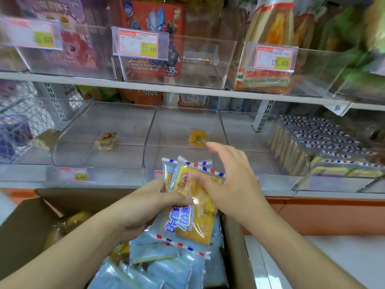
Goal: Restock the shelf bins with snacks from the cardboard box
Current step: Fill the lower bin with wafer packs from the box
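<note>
Snack packets [191, 207] gripped by left hand [145, 203] above cardboard box [27, 224]; right hand [231, 176] touching them, fingers straight.

Shop: price-tagged shelf bins [179, 140]

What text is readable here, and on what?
"12.80": middle price tag, upper shelf.
"15.60": right price tag.
"MEAT FLOSS PIZZA CAKE": cake pack under that tag.
"35": red card pack.
Left upper tag, lower tag, held snack pack print: too blurred.
</note>
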The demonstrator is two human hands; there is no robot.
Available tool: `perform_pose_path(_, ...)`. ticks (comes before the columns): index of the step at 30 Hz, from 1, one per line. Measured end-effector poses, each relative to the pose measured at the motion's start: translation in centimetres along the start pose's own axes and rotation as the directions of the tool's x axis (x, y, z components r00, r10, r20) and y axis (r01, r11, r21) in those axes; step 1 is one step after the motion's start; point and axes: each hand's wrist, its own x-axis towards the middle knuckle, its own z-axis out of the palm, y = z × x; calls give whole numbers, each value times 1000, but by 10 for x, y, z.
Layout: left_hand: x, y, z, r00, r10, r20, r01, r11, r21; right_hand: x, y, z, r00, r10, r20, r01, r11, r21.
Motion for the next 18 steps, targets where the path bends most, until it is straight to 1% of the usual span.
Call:
perform_pose_path(1, 0, 2, 1, 999, 12, -32, -13, 1000, -21, 0, 2, -4, 992, 116, 50, -119, 991, 66)
perform_pose_path(2, 1, 3, 3, 997, 29, -65, -32, 999, -43, 0, 5, -7, 967, 215, 139, -238, 956, 173)
perform_pose_path(3, 2, 4, 4, 994, 49, -101, -55, 997, -58, 1, 8, -11, 925, 278, 259, -353, 882, 313)
perform_pose_path(4, 3, 6, 7, 989, 73, -132, -83, 994, -67, 0, 11, -13, 873, 289, 393, -454, 776, 437)
perform_pose_path(5, 5, 7, 10, 984, 97, -152, -109, 991, -73, -1, 13, -15, 830, 255, 495, -514, 693, 505)
perform_pose_path(6, 7, 8, 13, 981, 118, -151, -131, 988, -77, -3, 16, -15, 812, 227, 537, -529, 676, 514)
perform_pose_path(7, 11, 9, 17, 981, 136, -141, -147, 987, -68, -4, 16, -15, 815, 226, 533, -518, 698, 495)
perform_pose_path(9, 18, 14, 26, 980, 168, -106, -172, 985, -33, -2, 20, -18, 844, 275, 461, -496, 728, 474)
perform_pose_path(10, 24, 19, 31, 980, 180, -83, -183, 983, -30, 1, 25, -21, 852, 304, 425, -500, 713, 492)
perform_pose_path(12, 36, 34, 42, 980, 196, -42, -198, 979, -46, 9, 37, -33, 854, 337, 396, -516, 643, 567)
perform_pose_path(14, 52, 52, 54, 975, 220, 16, -219, 975, -34, 18, 51, -48, 870, 310, 382, -491, 598, 634)
perform_pose_path(16, 71, 69, 65, 965, 249, 87, -253, 967, 36, 24, 68, -61, 898, 274, 345, -440, 599, 669)
perform_pose_path(18, 90, 82, 76, 954, 280, 107, -293, 947, 131, 31, 82, -72, 911, 295, 288, -411, 613, 675)
